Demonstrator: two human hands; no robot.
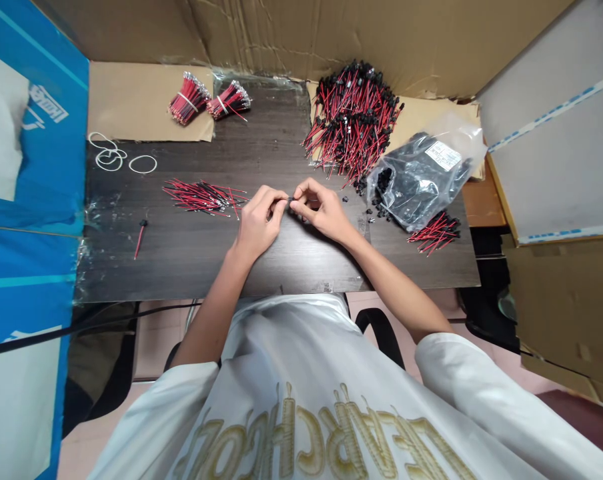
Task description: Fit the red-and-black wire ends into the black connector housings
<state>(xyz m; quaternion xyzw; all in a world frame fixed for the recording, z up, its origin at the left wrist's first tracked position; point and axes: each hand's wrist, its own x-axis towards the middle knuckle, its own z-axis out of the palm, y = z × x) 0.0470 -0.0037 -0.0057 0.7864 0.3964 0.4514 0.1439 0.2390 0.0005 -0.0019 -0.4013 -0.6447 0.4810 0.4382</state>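
Note:
My left hand [261, 217] and my right hand [322, 210] meet over the middle of the table, thumb and fingers of each pinched together. Between the fingertips shows a small black connector [291, 199], held on its right side by my right hand. My left hand pinches at its left side, apparently on a thin wire; the fingers hide most of it. Just left of my left hand lies a loose pile of red and black wires [199, 197]. Right of my right hand, several loose black connectors [370, 212] are scattered by the mouth of a clear plastic bag [424, 177].
Behind are a large heap of wires with black connectors [354, 123] and two banded wire bundles [189, 100]. A smaller wire pile [435, 233] lies right, one single wire [140, 239] left. White rubber bands [110, 159] lie far left. Cardboard walls [281, 33] enclose the table [181, 267].

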